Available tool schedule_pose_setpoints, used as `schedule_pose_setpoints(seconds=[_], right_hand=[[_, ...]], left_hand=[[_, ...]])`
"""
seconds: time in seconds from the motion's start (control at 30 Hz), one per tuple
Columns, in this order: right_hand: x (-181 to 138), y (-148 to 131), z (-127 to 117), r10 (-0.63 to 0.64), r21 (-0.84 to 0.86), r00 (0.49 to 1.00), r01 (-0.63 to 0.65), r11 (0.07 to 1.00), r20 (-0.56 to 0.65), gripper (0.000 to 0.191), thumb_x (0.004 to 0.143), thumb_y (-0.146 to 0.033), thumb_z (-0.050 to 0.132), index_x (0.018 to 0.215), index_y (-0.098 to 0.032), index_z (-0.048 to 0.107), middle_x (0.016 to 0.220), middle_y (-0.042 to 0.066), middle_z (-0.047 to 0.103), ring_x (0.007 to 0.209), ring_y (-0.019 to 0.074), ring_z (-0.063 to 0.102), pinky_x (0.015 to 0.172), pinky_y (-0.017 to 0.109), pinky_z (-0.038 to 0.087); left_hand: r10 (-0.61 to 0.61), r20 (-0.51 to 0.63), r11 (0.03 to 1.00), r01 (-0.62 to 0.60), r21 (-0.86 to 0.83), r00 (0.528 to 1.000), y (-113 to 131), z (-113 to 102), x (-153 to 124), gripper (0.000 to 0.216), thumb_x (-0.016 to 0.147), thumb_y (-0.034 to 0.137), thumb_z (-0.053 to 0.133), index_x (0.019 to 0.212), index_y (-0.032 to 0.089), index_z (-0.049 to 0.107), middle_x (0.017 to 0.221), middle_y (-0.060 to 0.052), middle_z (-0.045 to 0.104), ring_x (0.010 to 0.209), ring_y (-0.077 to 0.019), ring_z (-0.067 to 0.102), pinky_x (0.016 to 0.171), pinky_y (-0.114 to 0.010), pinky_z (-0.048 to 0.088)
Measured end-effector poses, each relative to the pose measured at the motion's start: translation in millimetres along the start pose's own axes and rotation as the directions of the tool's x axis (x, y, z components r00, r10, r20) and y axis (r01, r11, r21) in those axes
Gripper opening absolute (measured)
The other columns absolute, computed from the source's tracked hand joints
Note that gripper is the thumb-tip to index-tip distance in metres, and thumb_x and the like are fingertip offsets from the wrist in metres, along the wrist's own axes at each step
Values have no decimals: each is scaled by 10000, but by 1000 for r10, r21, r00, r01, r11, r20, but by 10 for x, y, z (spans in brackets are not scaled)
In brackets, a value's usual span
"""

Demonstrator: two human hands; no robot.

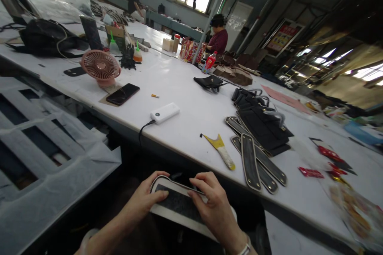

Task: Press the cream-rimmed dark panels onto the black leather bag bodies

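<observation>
The left hand (149, 197) has its thumb laid flat across the dark face of a long flat panel (178, 206) with a pale rim, the other fingers curled under its rounded end, so the hand is clamped on it. The right hand (214, 205) presses down on the same panel from above, fingers close together and bent over its far edge, thumb on the dark face. The panel sits low, in front of the person's body, below the near edge of the white table (185, 99).

On the table just beyond lies a yellow-tipped scraper (222, 150), and to its right a fan of similar dark strips (250, 161) beside a stack of black pieces (263, 125). Further left sit a white power bank (164, 112), a black phone (123, 94) and a small pink fan (101, 67). A person in dark red (218, 38) works at the table's far end.
</observation>
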State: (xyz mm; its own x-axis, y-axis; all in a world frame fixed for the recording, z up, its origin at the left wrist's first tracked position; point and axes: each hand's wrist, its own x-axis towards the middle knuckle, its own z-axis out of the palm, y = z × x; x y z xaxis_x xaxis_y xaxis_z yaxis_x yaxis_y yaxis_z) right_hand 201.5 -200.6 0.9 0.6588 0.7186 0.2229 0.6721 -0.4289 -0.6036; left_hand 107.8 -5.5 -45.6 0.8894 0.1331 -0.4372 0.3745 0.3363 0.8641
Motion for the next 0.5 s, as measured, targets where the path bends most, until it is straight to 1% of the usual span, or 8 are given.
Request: schedule_pose_setpoints(seconds=[0.07,0.13,0.2,0.27,0.37,0.43,0.5], right_hand=[[52,45,-39,-15,-105,993,28,994,116,199,882,-101,535,1027,-198,631,955,73,587,884,219,544,769,365,500],[113,46,-21,-44,-190,973,88,978,227,192,903,-96,485,984,-192,630,925,64,589,866,212,535,769,360,489],[178,21,27,-77,-267,947,165,950,312,191,907,-84,453,918,-181,617,891,56,585,851,206,533,755,345,479],[238,-4,76,-110,-331,922,242,912,371,171,897,-85,457,854,-176,595,865,53,581,824,202,535,709,327,469],[303,-5,139,-159,-365,900,319,875,407,148,864,-75,491,802,-179,576,844,50,583,786,198,537,638,309,444],[330,29,184,-166,-368,904,321,873,394,153,834,-49,509,785,-180,570,830,49,583,768,197,539,611,302,430],[352,84,240,-149,-384,921,292,876,360,166,819,-29,513,771,-179,562,808,47,577,750,197,540,605,301,424]], left_hand=[[1,-2,1000,-1,18,1000,-6,3,8,468,708,308,663,1149,203,547,921,-34,673,846,-241,603,706,-287,452],[5,-14,998,-4,58,1000,15,18,8,465,706,300,656,1145,196,544,909,-33,670,850,-240,591,712,-288,448],[4,-26,997,-2,82,1000,47,36,2,467,696,296,652,1137,188,543,905,-35,666,851,-241,580,717,-291,444],[0,-34,996,3,87,999,74,53,-4,465,690,293,648,1130,184,546,911,-37,663,855,-242,573,724,-295,440],[3,-45,995,1,95,999,84,65,0,448,688,278,642,1118,186,556,896,-31,653,840,-230,564,717,-288,431],[-1,-54,995,6,104,999,71,65,12,441,688,268,641,1113,187,559,873,-23,644,808,-216,557,697,-281,424],[4,-63,993,3,114,998,53,61,27,441,688,268,643,1113,182,560,866,-23,643,799,-213,554,694,-279,423]])
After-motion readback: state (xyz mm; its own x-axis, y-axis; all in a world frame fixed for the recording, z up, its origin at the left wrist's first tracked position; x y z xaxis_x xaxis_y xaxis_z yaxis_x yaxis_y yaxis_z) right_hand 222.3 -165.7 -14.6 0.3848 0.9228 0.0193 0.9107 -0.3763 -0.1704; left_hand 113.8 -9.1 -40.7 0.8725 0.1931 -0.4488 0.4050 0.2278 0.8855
